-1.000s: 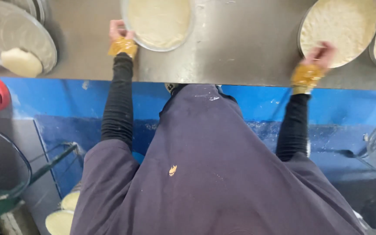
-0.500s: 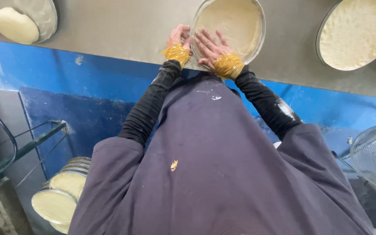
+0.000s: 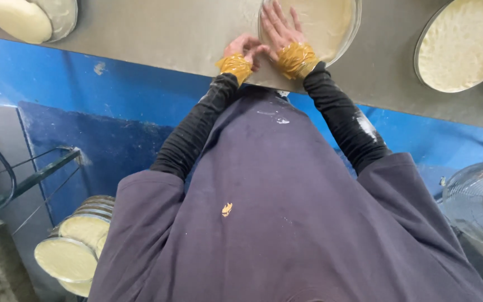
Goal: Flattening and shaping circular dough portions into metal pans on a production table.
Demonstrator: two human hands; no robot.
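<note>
A round metal pan lined with pale flat dough sits on the grey worktop in front of me. My right hand lies flat on the dough near the pan's left edge, fingers spread. My left hand is curled at the pan's near rim, just left of the right hand and touching it. Both wrists are wrapped in yellow-brown tape over black sleeves.
Another pan filled with dough stands to the right, with a further one at the far right edge. A pan with a dough ball is at the top left. A stack of dough-filled pans sits low on the left, a wire fan low on the right.
A second ago my hands were far apart at two different pans. They have come together on the middle pan, and the right hand now presses further onto the dough.
</note>
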